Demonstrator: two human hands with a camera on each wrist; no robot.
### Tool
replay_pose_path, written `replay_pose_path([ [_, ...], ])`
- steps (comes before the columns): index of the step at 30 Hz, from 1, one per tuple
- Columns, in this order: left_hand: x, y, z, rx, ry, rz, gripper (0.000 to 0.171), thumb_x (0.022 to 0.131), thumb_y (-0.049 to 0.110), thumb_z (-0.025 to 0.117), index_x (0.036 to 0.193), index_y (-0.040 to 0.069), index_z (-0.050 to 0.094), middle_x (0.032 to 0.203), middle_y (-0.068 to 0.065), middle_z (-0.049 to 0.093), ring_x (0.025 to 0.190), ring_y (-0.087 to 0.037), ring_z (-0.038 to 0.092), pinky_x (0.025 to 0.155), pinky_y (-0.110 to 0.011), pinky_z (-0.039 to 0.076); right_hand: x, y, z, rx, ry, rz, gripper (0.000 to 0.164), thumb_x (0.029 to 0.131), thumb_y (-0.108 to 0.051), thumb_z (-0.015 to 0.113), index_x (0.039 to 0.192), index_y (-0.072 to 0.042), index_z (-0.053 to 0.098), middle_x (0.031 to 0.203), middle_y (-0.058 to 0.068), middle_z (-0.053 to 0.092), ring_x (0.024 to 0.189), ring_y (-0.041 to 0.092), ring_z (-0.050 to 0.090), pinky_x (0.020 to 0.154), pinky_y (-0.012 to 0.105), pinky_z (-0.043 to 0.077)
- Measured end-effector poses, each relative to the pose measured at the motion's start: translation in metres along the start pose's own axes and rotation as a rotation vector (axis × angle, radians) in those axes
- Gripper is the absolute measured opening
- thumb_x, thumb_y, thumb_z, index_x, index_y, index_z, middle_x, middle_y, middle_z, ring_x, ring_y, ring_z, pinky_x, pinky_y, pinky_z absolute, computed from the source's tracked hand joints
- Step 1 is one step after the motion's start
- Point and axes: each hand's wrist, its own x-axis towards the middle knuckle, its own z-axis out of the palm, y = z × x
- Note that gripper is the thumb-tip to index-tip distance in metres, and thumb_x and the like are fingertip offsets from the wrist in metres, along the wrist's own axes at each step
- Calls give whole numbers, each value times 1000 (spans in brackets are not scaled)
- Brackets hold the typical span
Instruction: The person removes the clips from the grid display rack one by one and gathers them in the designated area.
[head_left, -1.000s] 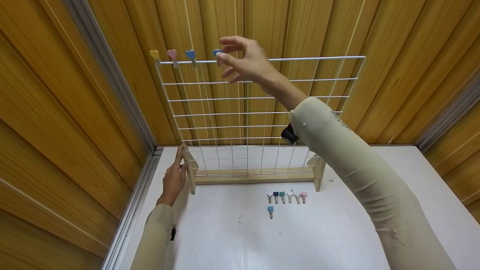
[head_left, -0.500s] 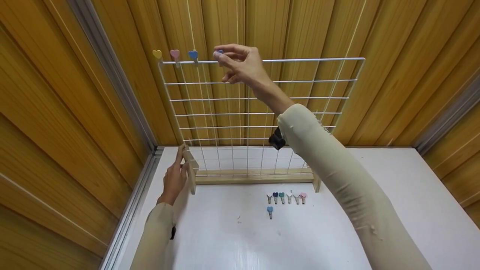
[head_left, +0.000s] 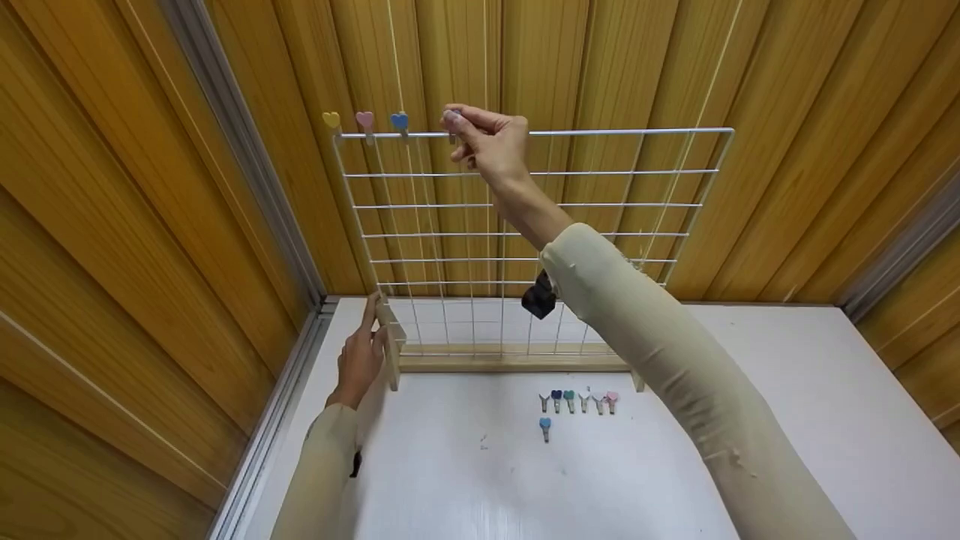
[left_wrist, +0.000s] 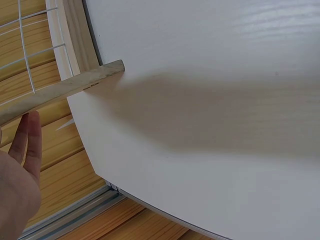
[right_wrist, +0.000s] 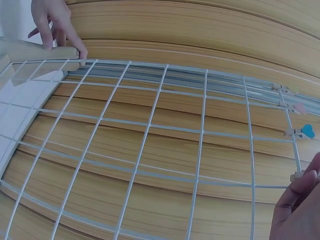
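Observation:
My right hand (head_left: 499, 150) pinches a small heart-topped clothespin (right_wrist: 296, 177) on the top bar of a white wire grid (head_left: 630, 133). The fingers cover most of its heart. Left along that bar sit a blue-heart clothespin (head_left: 400, 121), a pink one (head_left: 364, 120) and a yellow one (head_left: 331, 120). My left hand (head_left: 359, 360) touches the outer side of the grid's left wooden foot (left_wrist: 60, 90), fingers extended.
On the white table (head_left: 450, 480), several clothespins (head_left: 570, 397) lie in a row before the stand's wooden crossbar (head_left: 517, 365). A single blue-heart clothespin (head_left: 545, 427) lies nearer. Wood-panelled walls (head_left: 600, 60) enclose the back and sides.
The right hand's loosely spread fingers have closed together over the blue-heart clothespin at the top bar, hiding its heart. The left hand stays at the wooden foot. The head view has shifted slightly.

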Motion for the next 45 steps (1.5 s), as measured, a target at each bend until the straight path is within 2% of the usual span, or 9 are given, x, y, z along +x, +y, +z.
replay_pose_path([
  [4,2,1,0,-7,11,5,65,109,15,50,164,31,19,147,-22,57,115,-42,69,85,-61,56,1,-1,3,-3,28,-6,19,96,-6,68,110,5,76,81,0,77,47,5,55,46,15,41],
  [10,2,5,5,-2,23,16,65,108,15,51,164,31,20,141,-22,62,109,-41,71,79,-60,57,1,1,-5,45,-10,-7,22,97,-5,66,113,9,73,79,-2,76,46,4,53,45,15,39],
  [17,1,7,6,-7,2,24,66,109,16,51,164,31,18,144,-21,60,113,-41,69,85,-61,56,2,5,-15,28,-27,-52,24,97,-4,66,116,9,72,83,-3,79,45,3,54,46,15,39],
  [20,1,6,5,-6,13,14,66,108,15,51,164,32,19,144,-20,60,113,-40,70,84,-60,56,2,6,-17,10,-42,-61,24,96,-4,67,116,8,73,90,3,81,45,3,54,47,15,39],
  [24,0,7,7,-15,42,38,67,107,11,53,163,30,23,142,-22,61,110,-41,71,80,-59,58,1,6,-17,-3,-45,-70,25,97,-6,67,116,8,73,97,9,80,46,3,53,48,15,39],
  [31,0,9,12,-12,34,51,65,107,13,53,163,29,23,146,-21,59,109,-41,71,81,-60,57,2,1,-19,81,10,1,27,97,-11,66,120,2,74,88,-2,77,48,4,52,47,16,39],
  [36,0,7,1,1,21,26,65,108,14,51,163,28,21,149,-20,56,112,-42,69,85,-62,56,-4,1,-7,81,-41,-38,25,100,-13,64,119,-1,75,88,-2,77,47,5,52,49,16,40],
  [40,-1,4,-5,4,18,1,64,109,16,50,164,29,19,143,-22,60,109,-42,70,84,-62,55,-15,1,7,71,-85,-81,27,101,-12,62,122,1,72,92,2,78,47,6,54,47,16,41],
  [45,-2,4,-4,-5,21,10,64,109,17,50,164,27,19,143,-23,60,110,-43,69,84,-62,55,-35,-3,3,26,-148,-138,28,102,-9,61,126,2,70,96,2,79,48,7,58,47,17,44],
])
